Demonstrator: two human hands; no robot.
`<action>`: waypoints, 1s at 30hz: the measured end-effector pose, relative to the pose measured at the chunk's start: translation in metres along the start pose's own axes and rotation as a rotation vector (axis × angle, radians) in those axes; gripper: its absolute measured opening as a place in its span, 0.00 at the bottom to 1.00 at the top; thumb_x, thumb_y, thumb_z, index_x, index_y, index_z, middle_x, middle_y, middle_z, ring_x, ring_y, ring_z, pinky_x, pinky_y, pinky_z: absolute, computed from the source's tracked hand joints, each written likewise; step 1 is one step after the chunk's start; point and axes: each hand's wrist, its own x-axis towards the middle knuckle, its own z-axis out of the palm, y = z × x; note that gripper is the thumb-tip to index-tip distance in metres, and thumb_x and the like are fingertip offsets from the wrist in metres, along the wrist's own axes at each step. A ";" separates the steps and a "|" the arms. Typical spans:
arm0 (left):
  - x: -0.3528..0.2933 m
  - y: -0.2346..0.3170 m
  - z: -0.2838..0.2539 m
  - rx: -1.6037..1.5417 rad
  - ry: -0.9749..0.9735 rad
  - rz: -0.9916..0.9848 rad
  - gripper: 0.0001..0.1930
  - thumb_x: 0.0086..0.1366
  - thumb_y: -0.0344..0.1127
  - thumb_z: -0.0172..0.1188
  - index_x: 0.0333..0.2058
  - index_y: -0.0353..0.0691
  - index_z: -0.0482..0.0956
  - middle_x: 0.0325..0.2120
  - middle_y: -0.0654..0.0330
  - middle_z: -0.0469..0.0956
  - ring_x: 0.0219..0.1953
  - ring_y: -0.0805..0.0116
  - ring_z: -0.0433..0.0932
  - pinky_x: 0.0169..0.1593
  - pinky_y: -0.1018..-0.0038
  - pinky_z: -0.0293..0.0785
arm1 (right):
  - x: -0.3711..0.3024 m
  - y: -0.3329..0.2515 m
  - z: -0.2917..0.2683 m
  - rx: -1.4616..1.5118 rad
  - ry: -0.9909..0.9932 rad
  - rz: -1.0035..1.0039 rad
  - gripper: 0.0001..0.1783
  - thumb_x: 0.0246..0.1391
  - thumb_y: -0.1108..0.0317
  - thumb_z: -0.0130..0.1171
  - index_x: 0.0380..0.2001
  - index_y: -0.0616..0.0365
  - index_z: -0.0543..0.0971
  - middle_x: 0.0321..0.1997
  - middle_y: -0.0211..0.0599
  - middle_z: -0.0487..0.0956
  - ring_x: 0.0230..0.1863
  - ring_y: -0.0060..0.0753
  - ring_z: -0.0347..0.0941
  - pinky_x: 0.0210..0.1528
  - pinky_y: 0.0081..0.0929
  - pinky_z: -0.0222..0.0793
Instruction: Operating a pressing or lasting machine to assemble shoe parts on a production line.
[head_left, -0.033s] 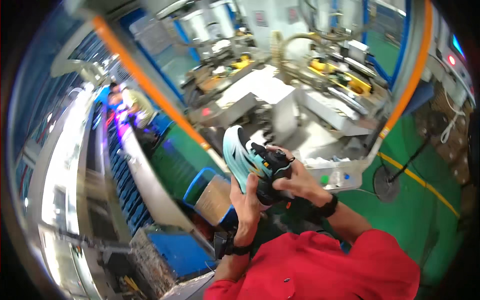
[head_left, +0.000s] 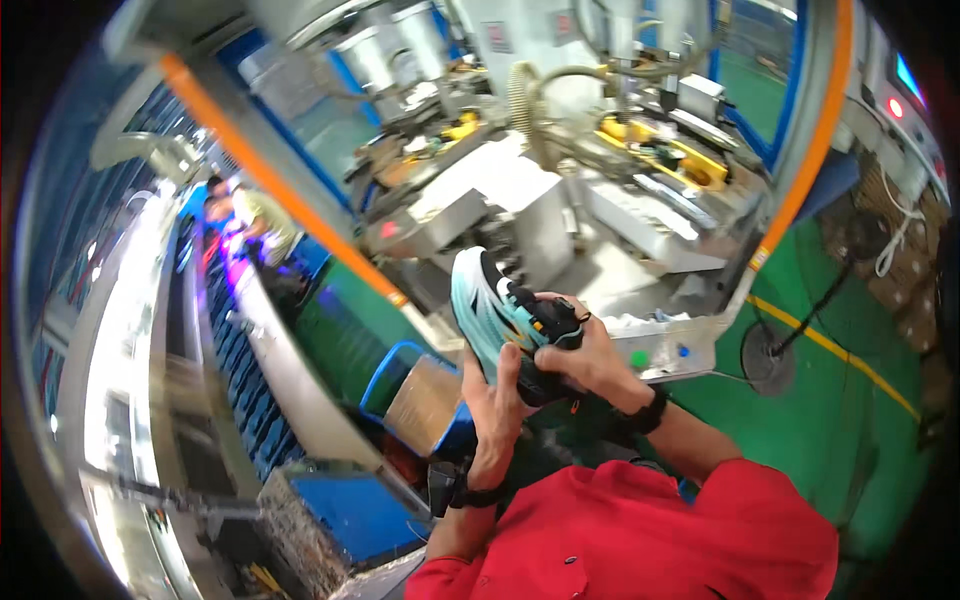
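Observation:
A sports shoe (head_left: 492, 315) with a pale mint and white upper, black lining and small orange accents is held in front of my chest. Its toe points up and away from me. My left hand (head_left: 492, 392) grips the shoe along its left side near the heel, thumb lying over the upper. On the right side, my right hand (head_left: 590, 362) is closed around the dark collar and lace area, with its thumb pressed near the opening. Part of the heel and the sole are hidden by my hands.
Ahead stands a machine with a white-grey worktop (head_left: 620, 262), yellow clamps (head_left: 700, 165) and an orange-edged frame (head_left: 285, 185). A conveyor (head_left: 245, 375) runs along the left, with a person (head_left: 265, 220) farther up. A blue-framed stool (head_left: 425, 400) and a round-based stand (head_left: 768, 358) are nearby.
The surroundings have shifted slightly left in view. Both hands keep hold of the shoe, which looks nearly unmoved; my right thumb has moved slightly left.

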 end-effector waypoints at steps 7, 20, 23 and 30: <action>0.096 -0.054 0.136 0.489 -0.426 0.150 0.32 0.68 0.48 0.54 0.61 0.29 0.61 0.50 0.33 0.73 0.52 0.38 0.74 0.54 0.60 0.70 | 0.012 0.015 -0.180 0.061 0.475 0.089 0.36 0.33 0.75 0.69 0.52 0.60 0.74 0.46 0.32 0.77 0.46 0.23 0.72 0.53 0.24 0.68; 0.354 -0.259 0.320 0.650 -0.126 -0.046 0.43 0.55 0.42 0.66 0.59 0.18 0.54 0.48 0.29 0.72 0.51 0.35 0.73 0.55 0.56 0.70 | 0.021 0.012 -0.317 -0.285 0.953 0.007 0.33 0.41 0.65 0.70 0.53 0.62 0.73 0.46 0.33 0.76 0.45 0.24 0.72 0.51 0.23 0.67; 0.380 -0.274 0.321 0.857 -0.068 -0.175 0.44 0.58 0.37 0.62 0.65 0.25 0.45 0.56 0.30 0.64 0.54 0.37 0.71 0.56 0.53 0.69 | 0.038 0.008 -0.323 -0.405 0.969 0.093 0.31 0.40 0.68 0.67 0.52 0.64 0.74 0.45 0.34 0.77 0.44 0.25 0.72 0.51 0.24 0.67; 0.353 -0.198 0.229 0.092 -0.128 -0.333 0.20 0.50 0.26 0.63 0.42 0.25 0.74 0.35 0.46 0.80 0.35 0.55 0.80 0.42 0.62 0.76 | 0.188 -0.004 -0.350 -0.812 0.680 0.320 0.33 0.35 0.65 0.67 0.48 0.70 0.74 0.41 0.42 0.79 0.42 0.30 0.74 0.45 0.25 0.70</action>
